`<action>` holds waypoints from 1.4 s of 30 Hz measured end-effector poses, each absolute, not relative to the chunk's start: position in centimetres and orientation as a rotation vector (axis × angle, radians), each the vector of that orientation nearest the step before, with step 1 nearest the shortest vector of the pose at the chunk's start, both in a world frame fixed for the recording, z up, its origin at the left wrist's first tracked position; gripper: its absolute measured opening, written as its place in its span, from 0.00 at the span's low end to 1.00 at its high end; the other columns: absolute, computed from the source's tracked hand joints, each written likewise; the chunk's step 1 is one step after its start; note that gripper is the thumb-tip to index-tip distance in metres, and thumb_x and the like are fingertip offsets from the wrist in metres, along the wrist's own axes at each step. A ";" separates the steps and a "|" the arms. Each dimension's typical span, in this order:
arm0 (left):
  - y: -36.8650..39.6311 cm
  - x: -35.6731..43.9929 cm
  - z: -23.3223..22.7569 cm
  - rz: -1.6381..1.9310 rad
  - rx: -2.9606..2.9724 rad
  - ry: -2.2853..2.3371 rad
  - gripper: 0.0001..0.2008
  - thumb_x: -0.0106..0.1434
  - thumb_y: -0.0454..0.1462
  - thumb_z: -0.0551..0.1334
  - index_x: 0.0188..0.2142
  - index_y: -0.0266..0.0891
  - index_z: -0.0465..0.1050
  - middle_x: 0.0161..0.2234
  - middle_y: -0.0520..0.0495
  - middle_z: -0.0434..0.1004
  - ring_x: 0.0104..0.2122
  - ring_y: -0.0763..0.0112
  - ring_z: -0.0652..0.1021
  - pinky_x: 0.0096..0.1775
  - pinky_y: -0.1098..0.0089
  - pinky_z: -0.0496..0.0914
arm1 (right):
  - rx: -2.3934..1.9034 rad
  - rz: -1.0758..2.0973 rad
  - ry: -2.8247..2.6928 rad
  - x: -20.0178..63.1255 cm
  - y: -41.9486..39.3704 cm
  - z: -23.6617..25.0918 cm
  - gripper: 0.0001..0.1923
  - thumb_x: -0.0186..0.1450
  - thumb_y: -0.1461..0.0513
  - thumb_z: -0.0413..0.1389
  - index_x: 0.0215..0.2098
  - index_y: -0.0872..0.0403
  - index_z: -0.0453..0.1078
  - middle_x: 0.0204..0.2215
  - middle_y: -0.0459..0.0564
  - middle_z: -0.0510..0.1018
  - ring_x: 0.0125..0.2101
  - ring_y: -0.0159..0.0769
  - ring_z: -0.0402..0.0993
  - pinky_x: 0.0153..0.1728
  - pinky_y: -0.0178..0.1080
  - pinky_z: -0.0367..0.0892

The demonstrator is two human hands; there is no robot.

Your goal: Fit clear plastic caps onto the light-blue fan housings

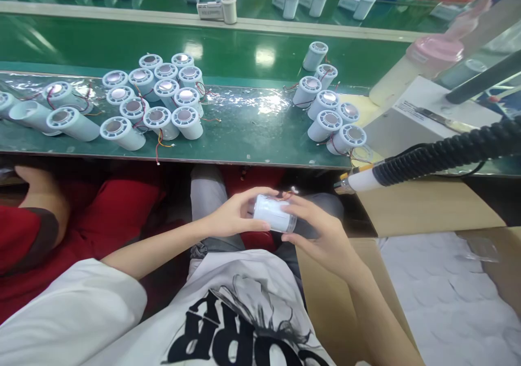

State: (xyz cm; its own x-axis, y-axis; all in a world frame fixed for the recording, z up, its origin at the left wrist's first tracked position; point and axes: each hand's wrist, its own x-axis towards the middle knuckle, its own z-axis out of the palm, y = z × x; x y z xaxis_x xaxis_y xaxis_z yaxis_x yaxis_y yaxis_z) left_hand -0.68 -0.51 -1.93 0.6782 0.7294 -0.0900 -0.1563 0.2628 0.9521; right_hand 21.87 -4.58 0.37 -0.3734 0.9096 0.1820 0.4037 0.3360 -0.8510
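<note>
Above my lap, both hands hold a pale blue cylindrical housing [271, 213] lying on its side. Its right end looks clear, and thin wires show along its top edge. My left hand [240, 212] wraps its left end, thumb below and fingers over the top. On the right end are the fingertips of my right hand [315, 222]. Beyond them on the bench stand similar housings with round silver centres and thin wires: a large group [158, 117] at left and a smaller group [329, 126] at right.
A black corrugated hose with a metal-tipped tool [366, 180] juts in from the right. Below it stands an open cardboard box [325, 295] with white wrapped contents. A pink-capped bottle [411, 65] stands behind. A green belt [244, 43] runs past the bench; a person in red sits at left.
</note>
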 end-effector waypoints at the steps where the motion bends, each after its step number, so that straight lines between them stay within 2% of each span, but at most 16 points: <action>1: -0.6 -0.7 -1.8 0.646 1.162 0.578 0.31 0.54 0.37 0.70 0.57 0.46 0.64 0.57 0.41 0.68 0.51 0.61 0.74 0.48 0.66 0.72 | -1.146 0.917 -1.955 22.0 -4.8 0.4 0.23 0.59 0.65 0.63 0.52 0.46 0.70 0.57 0.52 0.71 0.57 0.44 0.66 0.57 0.45 0.65; 6: -0.6 -1.3 -0.2 0.556 1.351 0.607 0.38 0.51 0.38 0.72 0.60 0.48 0.61 0.59 0.41 0.66 0.51 0.58 0.75 0.45 0.68 0.73 | -1.116 1.093 -1.830 22.1 -5.4 0.5 0.24 0.59 0.64 0.64 0.52 0.46 0.66 0.54 0.52 0.72 0.55 0.43 0.69 0.52 0.42 0.71; 10: -0.5 -1.6 0.6 0.574 1.492 0.580 0.39 0.50 0.36 0.72 0.60 0.49 0.62 0.60 0.41 0.65 0.55 0.57 0.72 0.49 0.67 0.72 | -1.100 1.273 -1.716 22.0 -5.5 0.9 0.25 0.58 0.63 0.65 0.52 0.46 0.66 0.53 0.51 0.73 0.55 0.44 0.69 0.50 0.42 0.74; 16: -0.7 -1.8 0.7 0.574 1.502 0.555 0.40 0.49 0.33 0.72 0.61 0.49 0.62 0.61 0.41 0.65 0.57 0.56 0.70 0.54 0.63 0.69 | -1.170 1.342 -1.665 22.1 -5.8 1.6 0.25 0.58 0.61 0.66 0.51 0.45 0.66 0.51 0.51 0.74 0.53 0.48 0.71 0.49 0.46 0.74; 22: -0.6 -1.7 0.6 0.550 1.333 0.559 0.42 0.49 0.32 0.72 0.61 0.50 0.61 0.60 0.41 0.66 0.57 0.57 0.71 0.56 0.60 0.67 | -1.145 1.384 -1.574 21.7 -5.7 1.4 0.23 0.57 0.61 0.66 0.50 0.47 0.67 0.50 0.52 0.74 0.50 0.45 0.73 0.46 0.44 0.76; 24: 0.0 -1.0 0.0 0.574 1.207 0.571 0.42 0.47 0.31 0.73 0.60 0.49 0.62 0.58 0.41 0.68 0.56 0.57 0.72 0.55 0.60 0.67 | -1.153 1.362 -1.441 21.3 -5.9 0.6 0.23 0.56 0.61 0.67 0.48 0.48 0.67 0.49 0.53 0.75 0.50 0.45 0.72 0.46 0.45 0.75; 27: 1.4 1.3 -1.2 0.615 1.009 0.627 0.39 0.42 0.33 0.76 0.56 0.41 0.68 0.54 0.38 0.73 0.53 0.56 0.74 0.53 0.61 0.67 | -1.188 1.236 -1.119 20.7 -6.7 -1.7 0.24 0.53 0.59 0.68 0.45 0.48 0.65 0.47 0.53 0.75 0.48 0.44 0.73 0.44 0.45 0.75; 30: 3.0 4.8 -2.5 0.569 0.898 0.664 0.36 0.41 0.36 0.76 0.51 0.36 0.72 0.50 0.37 0.76 0.49 0.57 0.76 0.51 0.61 0.68 | -1.254 1.065 -0.941 20.6 -7.4 -4.5 0.24 0.55 0.55 0.65 0.45 0.48 0.60 0.47 0.55 0.74 0.47 0.44 0.74 0.44 0.46 0.74; 35: 5.0 9.4 -3.7 0.476 0.938 0.622 0.33 0.42 0.36 0.76 0.50 0.34 0.73 0.47 0.37 0.78 0.48 0.58 0.76 0.50 0.60 0.67 | -1.300 0.893 -0.826 22.2 -7.2 -7.6 0.27 0.56 0.51 0.62 0.46 0.49 0.57 0.47 0.58 0.73 0.48 0.46 0.73 0.47 0.49 0.71; 42: 6.2 9.1 -3.5 0.484 0.968 0.660 0.32 0.46 0.39 0.74 0.51 0.33 0.73 0.47 0.38 0.78 0.45 0.62 0.78 0.52 0.62 0.66 | -1.224 0.953 -0.816 22.7 -5.0 -8.0 0.28 0.53 0.50 0.64 0.45 0.50 0.59 0.47 0.59 0.74 0.47 0.47 0.74 0.45 0.48 0.72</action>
State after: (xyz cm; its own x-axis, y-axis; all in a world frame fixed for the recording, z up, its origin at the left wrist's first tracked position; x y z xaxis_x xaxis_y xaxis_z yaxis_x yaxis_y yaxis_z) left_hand 9.08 6.21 -3.51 0.7078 0.6431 -0.2923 -0.0853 0.4885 0.8684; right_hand 22.72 -5.04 -7.98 0.3947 0.9187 0.0095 -0.1508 0.0750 -0.9857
